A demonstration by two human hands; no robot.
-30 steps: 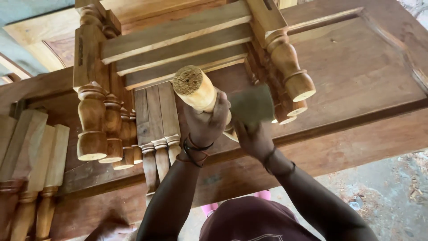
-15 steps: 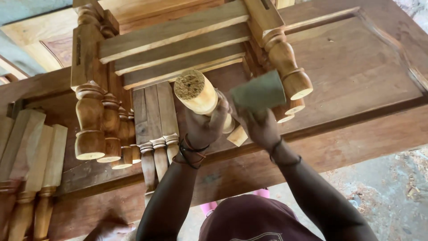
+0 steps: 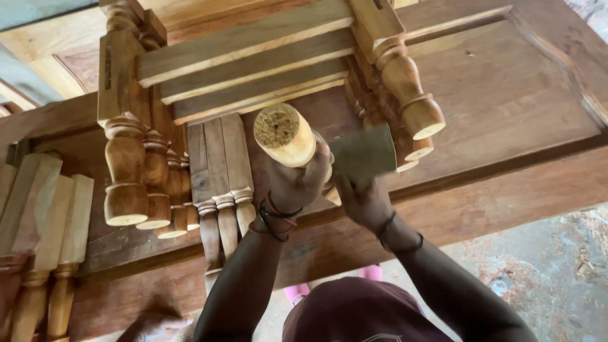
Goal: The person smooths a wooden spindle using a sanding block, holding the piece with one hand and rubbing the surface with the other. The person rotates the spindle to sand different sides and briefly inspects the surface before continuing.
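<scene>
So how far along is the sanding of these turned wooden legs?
Looks done, though I can't be sure: pale turned wooden legs stacked at left and more at right look smooth. In hand: the left hand grips a pale round wooden leg; the right hand holds a grey-green sandpaper sheet against it. Left: its rough end, perhaps the darker leg bundle.

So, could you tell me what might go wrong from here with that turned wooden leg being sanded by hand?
The left hand alone props the turned leg with its end in the air; it could slip or twist under pressure. The right hand pushes the sandpaper sheet close to the left fingers, which might get scraped. Stacked legs lie loose close by on the table; a slip could knock them.
</scene>
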